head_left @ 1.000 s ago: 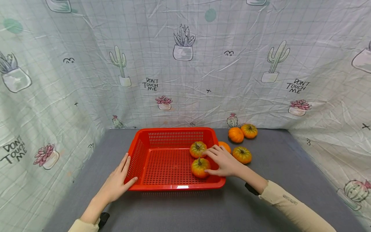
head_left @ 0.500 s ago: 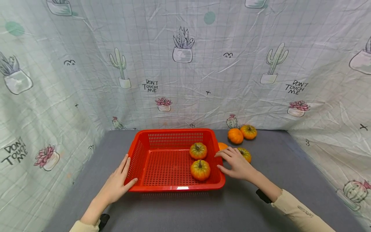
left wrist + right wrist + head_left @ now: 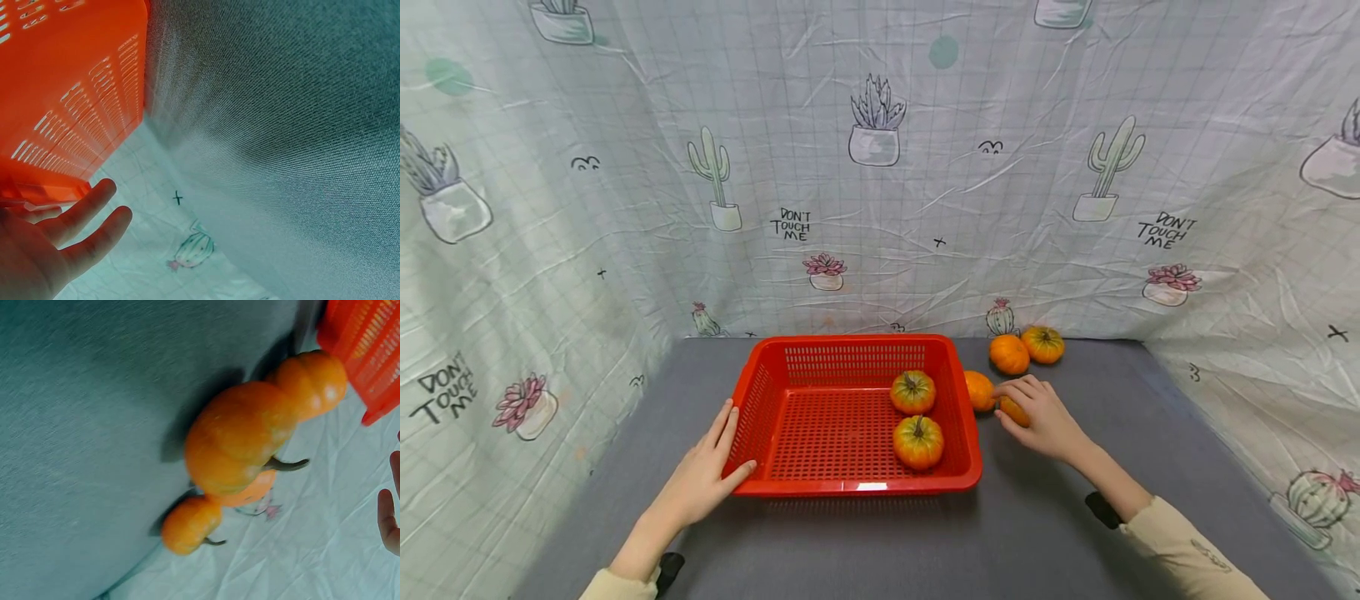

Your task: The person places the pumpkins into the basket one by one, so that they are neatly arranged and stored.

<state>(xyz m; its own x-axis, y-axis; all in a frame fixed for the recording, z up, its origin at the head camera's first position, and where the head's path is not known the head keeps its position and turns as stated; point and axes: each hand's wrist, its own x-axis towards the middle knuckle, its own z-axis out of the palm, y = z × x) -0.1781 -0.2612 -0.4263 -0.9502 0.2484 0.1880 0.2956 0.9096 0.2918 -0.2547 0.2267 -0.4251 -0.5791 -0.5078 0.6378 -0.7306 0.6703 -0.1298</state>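
My left hand (image 3: 700, 471) rests against the left rim of a red plastic basket (image 3: 857, 485), its fingers fairly straight; the left wrist view shows the fingers (image 3: 94, 240) spread beside the wall. Inside the basket, at its right end, sit two green-and-orange small pumpkins, a rear one (image 3: 913, 392) and a front one (image 3: 918, 442). Right of the basket my right hand (image 3: 1041, 419) hovers over a pumpkin (image 3: 1015, 411) that it partly hides. In the right wrist view the fingertips (image 3: 389, 519) stay apart from that pumpkin (image 3: 240, 440), holding nothing.
An orange pumpkin (image 3: 980, 391) lies close to the basket's right side. Farther back, near the curtain (image 3: 925, 200), are another orange pumpkin (image 3: 1009, 354) and a yellow-green one (image 3: 1043, 344). Grey cloth (image 3: 880, 550) covers the table.
My right hand has come off the front pumpkin in the basket and moved right, over the rim, to above a pumpkin outside. The left hand stays at the basket rim.
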